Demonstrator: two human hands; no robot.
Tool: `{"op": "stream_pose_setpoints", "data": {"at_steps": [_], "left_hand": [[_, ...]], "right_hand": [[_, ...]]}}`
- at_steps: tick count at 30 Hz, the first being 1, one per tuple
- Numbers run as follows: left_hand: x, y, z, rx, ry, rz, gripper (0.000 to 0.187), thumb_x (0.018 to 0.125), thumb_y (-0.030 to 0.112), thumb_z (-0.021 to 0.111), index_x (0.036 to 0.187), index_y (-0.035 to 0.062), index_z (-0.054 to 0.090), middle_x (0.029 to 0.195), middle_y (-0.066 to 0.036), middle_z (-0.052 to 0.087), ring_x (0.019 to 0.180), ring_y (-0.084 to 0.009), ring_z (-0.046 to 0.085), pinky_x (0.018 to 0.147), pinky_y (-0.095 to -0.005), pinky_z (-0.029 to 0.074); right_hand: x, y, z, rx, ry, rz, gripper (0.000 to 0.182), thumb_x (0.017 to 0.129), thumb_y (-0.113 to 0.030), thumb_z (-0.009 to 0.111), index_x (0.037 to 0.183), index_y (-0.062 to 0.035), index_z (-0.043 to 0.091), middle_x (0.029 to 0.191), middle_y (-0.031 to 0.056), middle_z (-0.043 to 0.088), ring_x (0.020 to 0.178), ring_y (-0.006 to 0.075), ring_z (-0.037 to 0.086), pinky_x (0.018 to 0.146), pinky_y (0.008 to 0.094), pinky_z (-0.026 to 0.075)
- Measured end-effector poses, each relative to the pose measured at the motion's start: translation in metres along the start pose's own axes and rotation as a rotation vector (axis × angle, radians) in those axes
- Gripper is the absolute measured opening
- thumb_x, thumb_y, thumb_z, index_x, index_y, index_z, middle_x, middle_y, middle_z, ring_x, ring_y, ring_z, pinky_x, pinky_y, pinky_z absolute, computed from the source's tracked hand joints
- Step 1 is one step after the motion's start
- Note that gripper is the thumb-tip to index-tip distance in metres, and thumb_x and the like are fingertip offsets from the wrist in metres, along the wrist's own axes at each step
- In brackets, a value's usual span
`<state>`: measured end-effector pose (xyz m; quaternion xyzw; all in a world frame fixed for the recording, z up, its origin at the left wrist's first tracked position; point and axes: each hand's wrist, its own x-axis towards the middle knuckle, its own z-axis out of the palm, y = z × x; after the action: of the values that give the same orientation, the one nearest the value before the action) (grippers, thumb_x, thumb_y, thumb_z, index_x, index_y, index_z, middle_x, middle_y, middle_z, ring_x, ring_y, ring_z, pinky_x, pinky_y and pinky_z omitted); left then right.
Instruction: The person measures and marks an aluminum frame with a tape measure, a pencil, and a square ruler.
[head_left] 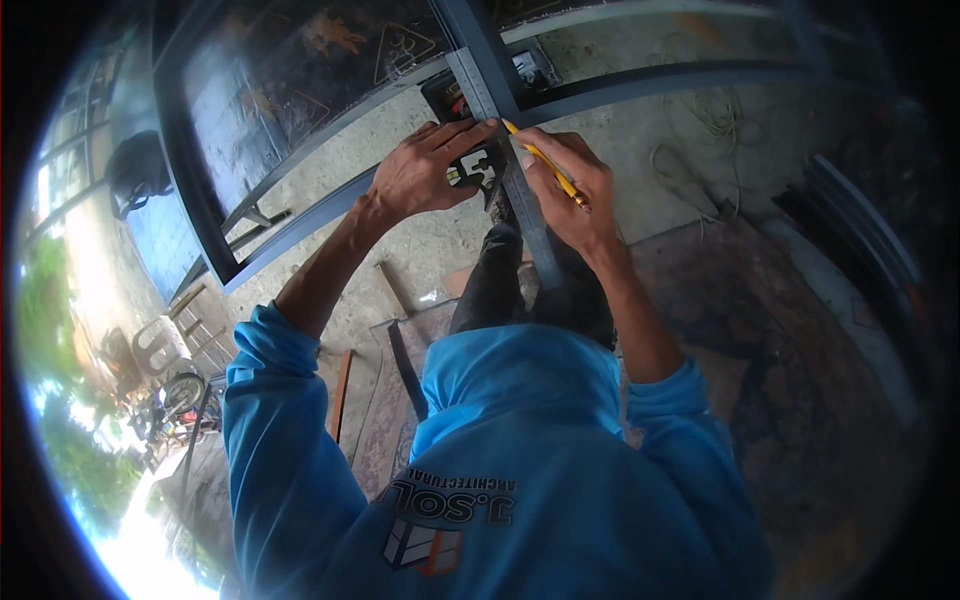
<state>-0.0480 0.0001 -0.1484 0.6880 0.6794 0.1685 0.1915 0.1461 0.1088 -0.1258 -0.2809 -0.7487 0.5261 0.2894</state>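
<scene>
My left hand [425, 172] presses its fingertips on the upper part of a dark grey metal profile, beside a marked steel ruler [472, 85]. Under its palm and thumb sits a dark tool head with a silver face and a yellow-green spot [480, 168], which looks like the head of a combination square; the hand partly hides it. My right hand [570, 180] is closed round a yellow pencil [545, 160]. The pencil's upper end lies at the profile's edge, close to my left fingertips. The grey profile [530, 225] runs down toward my legs.
Dark framed panels [300, 90] lie ahead and to the left. A black box [440, 97] with tools sits beneath the profile. Cable [715, 115] coils on the concrete floor, with dark profiles [850, 225] stacked at right. A chair [160, 345] stands at left.
</scene>
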Motion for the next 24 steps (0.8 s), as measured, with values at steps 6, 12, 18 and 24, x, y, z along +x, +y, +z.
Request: {"op": "stream_pose_setpoints", "data": {"at_steps": [6,12,18,24], "left_hand": [[0.001,0.003,-0.001,-0.017,0.021,-0.001,0.084,0.056,0.014,0.078,0.135,0.0187,0.047,0.120,-0.007,0.060,0.102,-0.0259,0.060,0.090,-0.0357,0.051],[0.001,0.000,0.002,0.005,0.032,0.022,0.084,0.057,0.016,0.079,0.135,0.0186,0.047,0.119,-0.008,0.060,0.102,-0.0260,0.060,0.090,-0.0356,0.051],[0.003,-0.001,0.000,-0.015,0.040,0.032,0.082,0.058,0.015,0.078,0.134,0.0171,0.048,0.118,-0.008,0.061,0.103,-0.0254,0.060,0.090,-0.0351,0.051],[0.003,-0.001,-0.002,0.018,0.032,0.044,0.083,0.058,0.016,0.078,0.135,0.0178,0.046,0.120,-0.008,0.059,0.104,-0.0264,0.060,0.091,-0.0347,0.051]], "right_hand": [[-0.011,0.009,-0.002,-0.002,-0.011,0.029,0.026,0.082,-0.002,0.057,0.107,0.0024,0.064,0.092,0.0145,0.066,0.082,0.0215,0.064,0.071,0.0309,0.051],[0.006,0.015,-0.007,0.171,-0.075,0.089,0.025,0.083,-0.001,0.057,0.107,0.0015,0.065,0.095,0.0152,0.067,0.082,0.0185,0.066,0.069,0.0280,0.053],[0.003,0.018,-0.013,0.147,-0.119,0.110,0.022,0.085,-0.003,0.057,0.104,0.0008,0.066,0.097,0.0151,0.067,0.080,0.0172,0.066,0.068,0.0281,0.053],[-0.007,0.003,-0.048,-0.773,-0.943,0.334,0.022,0.088,-0.011,0.054,0.102,-0.0013,0.067,0.090,0.0113,0.068,0.074,0.0126,0.064,0.066,0.0256,0.050]]}}
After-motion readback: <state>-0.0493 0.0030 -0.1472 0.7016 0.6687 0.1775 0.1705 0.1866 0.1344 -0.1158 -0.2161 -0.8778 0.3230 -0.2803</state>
